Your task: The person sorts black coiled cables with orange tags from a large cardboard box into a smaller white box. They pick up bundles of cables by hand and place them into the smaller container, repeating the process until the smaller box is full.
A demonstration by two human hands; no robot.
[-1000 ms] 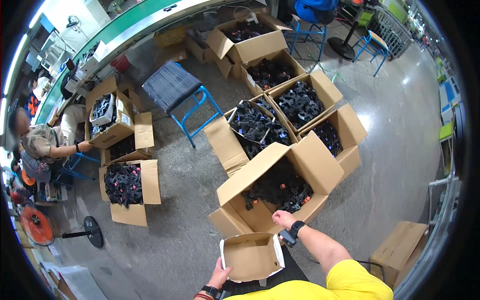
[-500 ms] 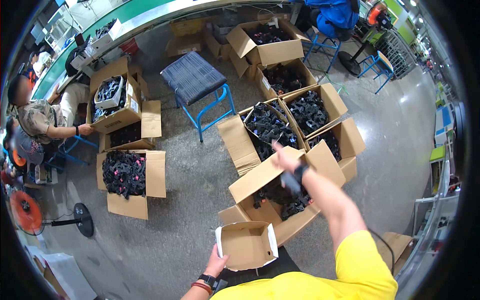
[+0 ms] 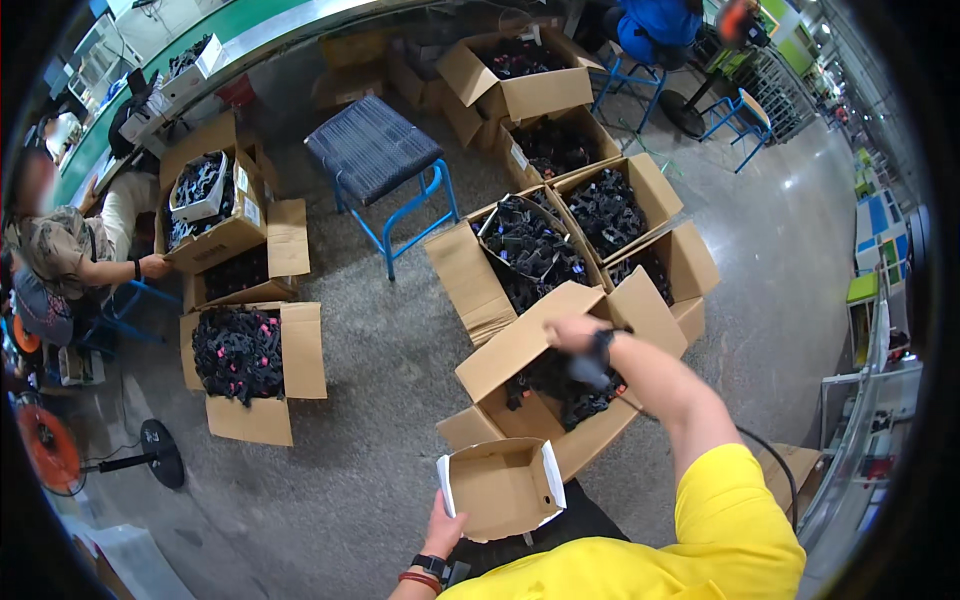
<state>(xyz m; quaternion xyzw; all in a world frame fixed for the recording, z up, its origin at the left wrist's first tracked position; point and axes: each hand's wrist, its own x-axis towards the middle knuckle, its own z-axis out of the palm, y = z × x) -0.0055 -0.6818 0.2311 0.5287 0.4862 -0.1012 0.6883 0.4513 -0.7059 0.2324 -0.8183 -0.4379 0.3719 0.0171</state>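
Observation:
My left hand [image 3: 446, 526] grips the left side of a shallow cardboard tray box [image 3: 500, 492], white outside and brown inside, with nothing lying in it. My right hand [image 3: 573, 334] is over the raised far flap of an open carton [image 3: 523, 418]. Its fingers look curled in, and what they hold, if anything, is hidden. A blurred dark grey object [image 3: 590, 374] hangs under my right wrist. Inside that carton lie several small black plastic parts [image 3: 590, 408]. Just beyond stands another carton heaped with black parts [image 3: 530, 245].
More open cartons of black parts [image 3: 608, 210] stand ahead. A blue stool with a woven seat [image 3: 375, 148] is left of them. Further left are a carton of black and pink parts [image 3: 238, 350], a seated person [image 3: 75, 245] and a floor fan [image 3: 50, 450].
My right hand has drawn back toward me, from the edge of the farther carton to over the near one, its fingers now curled. My left hand still holds the tray box.

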